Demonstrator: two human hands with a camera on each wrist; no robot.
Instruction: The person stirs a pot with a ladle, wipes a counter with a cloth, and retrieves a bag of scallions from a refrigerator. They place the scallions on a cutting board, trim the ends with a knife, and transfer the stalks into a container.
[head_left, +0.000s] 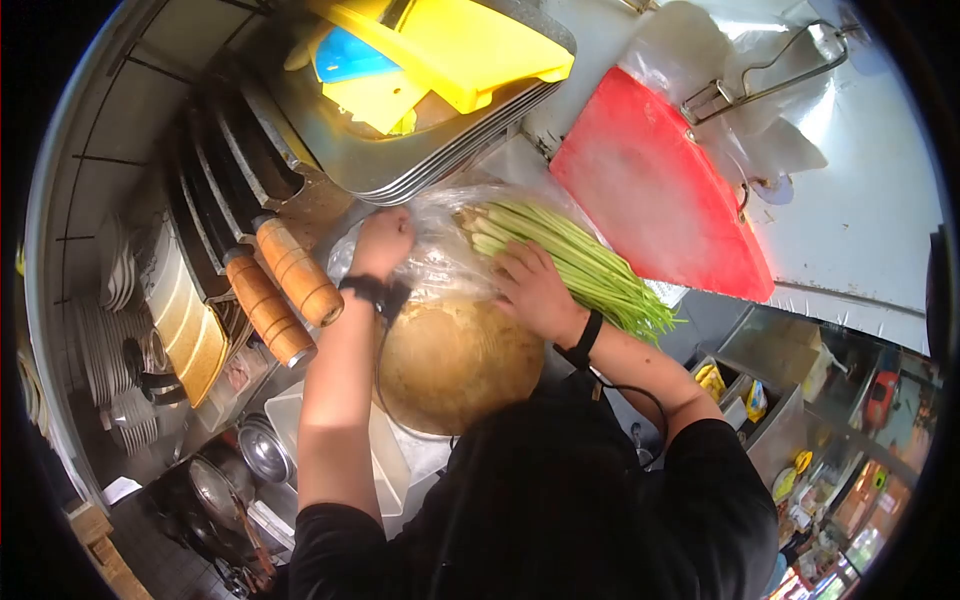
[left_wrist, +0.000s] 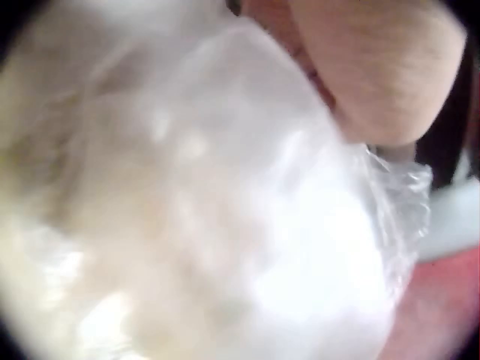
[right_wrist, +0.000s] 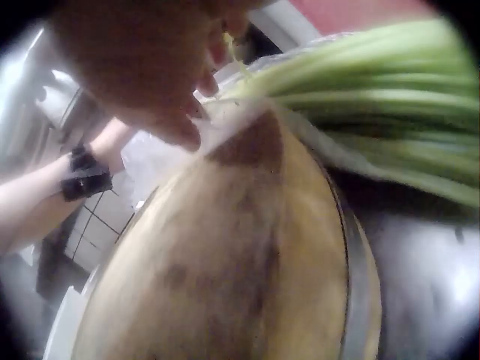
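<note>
A clear plastic bag (head_left: pixel 440 240) lies behind a round wooden block (head_left: pixel 460 365), around the pale ends of long green stalks (head_left: pixel 570 255). My left hand (head_left: pixel 385 240) has its fingers curled and grips the bag's left side; the bag (left_wrist: pixel 187 187) fills most of the left wrist view, hiding the fingertips. Over the pale stalk ends, my right hand (head_left: pixel 535 290) bends its fingers onto the bag's edge. In the right wrist view, that hand (right_wrist: pixel 150 67) pinches the film above the block (right_wrist: pixel 217 262), with the stalks (right_wrist: pixel 397 97) to its right.
Two wooden-handled knives (head_left: pixel 285 270) stand in a rack on the left. Behind are stacked metal trays (head_left: pixel 440 160) bearing a yellow scoop (head_left: pixel 480 50). A red board (head_left: pixel 660 190) lies beyond the stalks. A white container (head_left: pixel 290 410) is left of the block.
</note>
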